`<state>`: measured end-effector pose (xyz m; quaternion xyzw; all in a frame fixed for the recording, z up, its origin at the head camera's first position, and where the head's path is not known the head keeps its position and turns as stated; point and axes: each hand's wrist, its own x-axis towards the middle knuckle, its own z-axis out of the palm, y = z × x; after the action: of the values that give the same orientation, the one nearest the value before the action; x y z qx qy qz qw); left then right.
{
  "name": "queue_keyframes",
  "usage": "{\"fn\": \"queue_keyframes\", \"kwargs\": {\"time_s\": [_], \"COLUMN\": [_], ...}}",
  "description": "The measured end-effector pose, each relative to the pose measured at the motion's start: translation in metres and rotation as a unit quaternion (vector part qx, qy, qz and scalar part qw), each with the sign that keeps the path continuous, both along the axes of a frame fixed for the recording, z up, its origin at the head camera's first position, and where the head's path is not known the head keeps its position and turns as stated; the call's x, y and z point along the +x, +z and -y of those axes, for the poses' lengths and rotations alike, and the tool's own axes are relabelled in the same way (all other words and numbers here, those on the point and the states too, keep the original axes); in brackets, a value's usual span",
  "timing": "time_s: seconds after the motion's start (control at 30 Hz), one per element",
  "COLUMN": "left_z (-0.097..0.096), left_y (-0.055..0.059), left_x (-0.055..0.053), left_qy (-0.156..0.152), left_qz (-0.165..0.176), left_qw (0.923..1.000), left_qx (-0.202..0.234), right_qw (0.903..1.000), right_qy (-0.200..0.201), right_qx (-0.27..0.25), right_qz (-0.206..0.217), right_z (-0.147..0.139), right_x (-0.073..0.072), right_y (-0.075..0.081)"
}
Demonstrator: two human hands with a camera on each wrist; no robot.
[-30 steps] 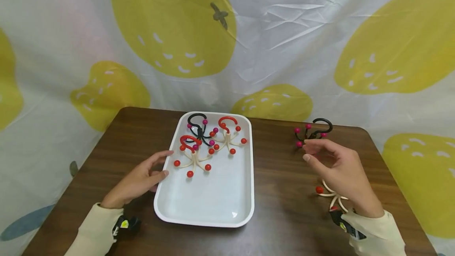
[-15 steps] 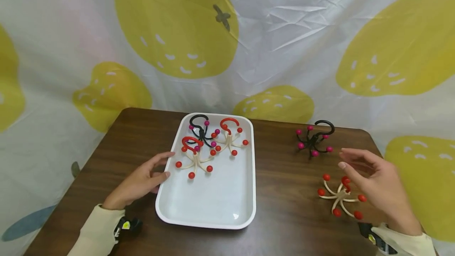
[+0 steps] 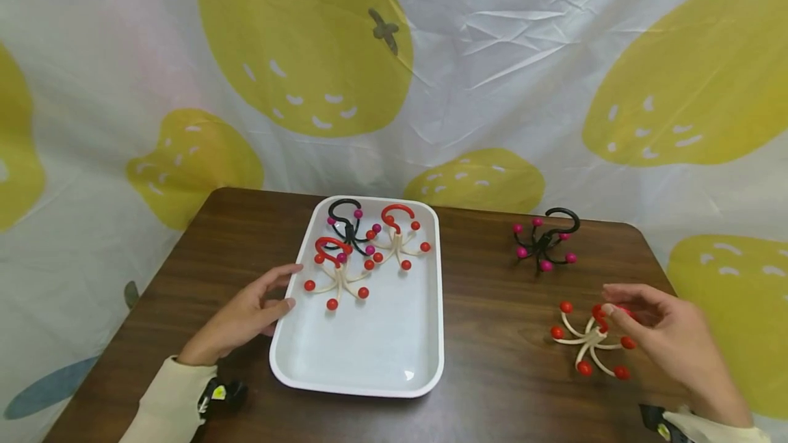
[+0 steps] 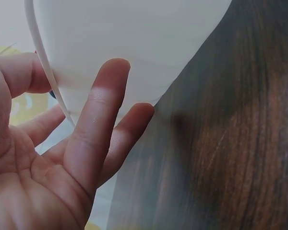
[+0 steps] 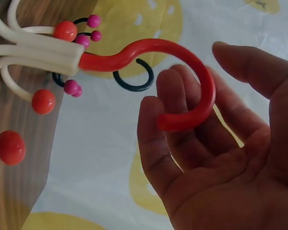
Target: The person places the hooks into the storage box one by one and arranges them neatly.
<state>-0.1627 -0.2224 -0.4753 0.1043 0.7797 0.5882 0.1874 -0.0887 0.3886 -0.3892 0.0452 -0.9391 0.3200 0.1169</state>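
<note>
right wrist: right hand [image 5: 221,182] wide, thumb apart, fingers loosely behind a red hook [image 5: 208,91]
cream stand [image 3: 594,338], head view: bears that hook, nine o'clock
black stand [image 3: 542,243]: ten o'clock
white tray [image 3: 357,354]: farther nine o'clock, relaxed left hand [image 3: 237,316] at its rim

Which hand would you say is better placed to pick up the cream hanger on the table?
Probably the right hand: it is beside the cream hanger, near its red hook, while the left hand is at the left edge of the white tray, farther away.
</note>
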Motion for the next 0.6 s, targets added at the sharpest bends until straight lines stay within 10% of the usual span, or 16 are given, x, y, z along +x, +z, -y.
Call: {"fn": "queue_keyframes", "kwargs": {"time_s": [0.6], "left_z": [0.0011], "left_y": [0.0027], "left_x": [0.0003], "left_qy": [0.004], "left_qz": [0.015], "left_qw": [0.9999], "left_qx": [0.004], "right_qw": [0.9991], "right_qy": [-0.015], "right_qx": [0.036], "right_qz": [-0.015], "right_z": [0.0028], "right_x": [-0.0032], "right_y": [0.0015]}}
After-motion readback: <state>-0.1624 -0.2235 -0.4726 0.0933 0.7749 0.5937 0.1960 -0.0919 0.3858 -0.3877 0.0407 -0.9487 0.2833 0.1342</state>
